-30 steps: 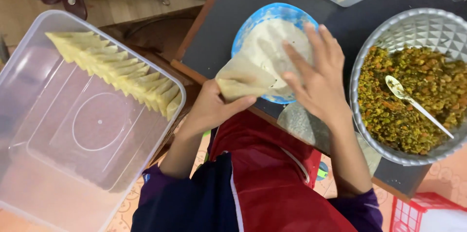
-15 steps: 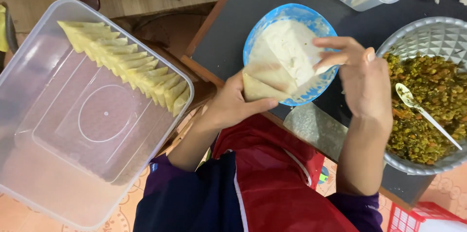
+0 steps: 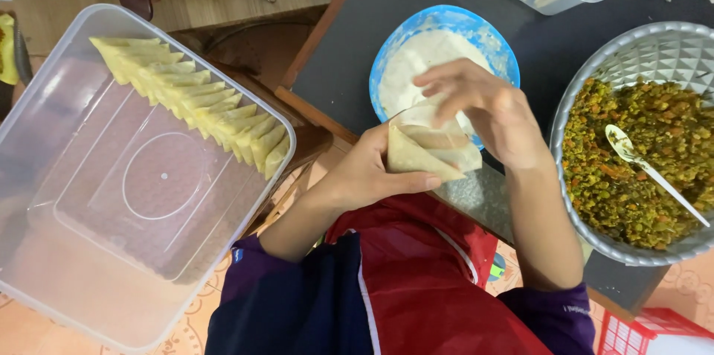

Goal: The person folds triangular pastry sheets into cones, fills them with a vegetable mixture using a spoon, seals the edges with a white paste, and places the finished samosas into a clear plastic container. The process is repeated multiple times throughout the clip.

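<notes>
While your left hand (image 3: 364, 176) grips the folded pastry cone (image 3: 428, 152) just below the blue paste bowl (image 3: 446, 27), press the flap flat with your right hand's (image 3: 494, 113) closed fingertips, sealing along the whole edge. Left of the bowl, one clear tub (image 3: 44, 176) holds roughly a dozen finished triangles (image 3: 197, 102); right of it, one metal bowl (image 3: 662, 50) holds filling and one spoon (image 3: 647, 169).

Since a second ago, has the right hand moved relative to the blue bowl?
Yes. The right hand has drawn back off the blue bowl toward its near rim, onto the pastry cone.
</notes>
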